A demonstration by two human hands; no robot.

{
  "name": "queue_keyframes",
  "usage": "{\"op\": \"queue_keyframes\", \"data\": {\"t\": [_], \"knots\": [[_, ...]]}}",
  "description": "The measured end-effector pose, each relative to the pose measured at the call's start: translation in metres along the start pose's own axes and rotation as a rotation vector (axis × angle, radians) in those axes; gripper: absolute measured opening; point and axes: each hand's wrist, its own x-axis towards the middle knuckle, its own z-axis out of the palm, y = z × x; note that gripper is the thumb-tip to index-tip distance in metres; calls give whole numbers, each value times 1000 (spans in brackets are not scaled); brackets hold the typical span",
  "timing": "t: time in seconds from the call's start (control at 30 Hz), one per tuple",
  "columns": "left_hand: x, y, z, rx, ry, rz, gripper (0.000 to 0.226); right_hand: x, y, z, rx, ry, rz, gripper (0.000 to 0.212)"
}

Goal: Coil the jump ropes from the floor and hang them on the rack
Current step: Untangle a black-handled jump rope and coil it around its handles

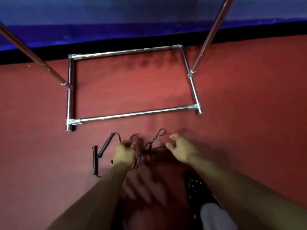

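Two hands over a tangled jump rope, rack base beyond

Two bare hands reach down to the red carpet (pixel 249 113). Left hand (pixel 124 152) has its fingers curled round strands of the dark jump rope cord (pixel 150 146), gripping near the left side of the tangle. Right hand (pixel 180 146) hovers just right of the tangle, fingers spread and loosely bent, holding nothing; whether the fingertips touch the cord cannot be told through the blur.

Two black handles lie on the carpet left of the left hand: one handle (pixel 106 145) tilted, the other handle (pixel 95 161) nearly upright in the view, their near and far ends close together. How many ropes make up the tangle: cannot tell.

One chrome rack (pixel 132 114) stands farther off, its rectangular base of four tubes on the carpet, two uprights rising out of view left and right. One black shoe (pixel 197 185) at near right. Blue wall (pixel 149 14) at far side.
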Motion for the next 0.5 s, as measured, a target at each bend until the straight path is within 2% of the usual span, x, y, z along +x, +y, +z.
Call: {"op": "queue_keyframes", "data": {"t": [0.1, 0.2, 0.23, 0.27, 0.4, 0.5], "knots": [[13, -49, -2, 115, 186, -88, 29, 18, 14, 34, -10, -50, 22, 51], [26, -76, -17, 216, 474, -41, 38, 33, 14, 60, -35, 0, -45, 49], [32, -80, -23, 243, 518, -19, 43, 38, 14, 67, -48, 23, -73, 46], [40, -85, -29, 254, 529, -34, 48, 42, 14, 74, -52, 41, -90, 44], [68, -101, -43, 177, 441, -285, 61, 52, 16, 89, -18, 108, -56, 36], [77, -111, -46, 157, 352, -285, 54, 56, 15, 93, 40, 162, -14, 37]]}}
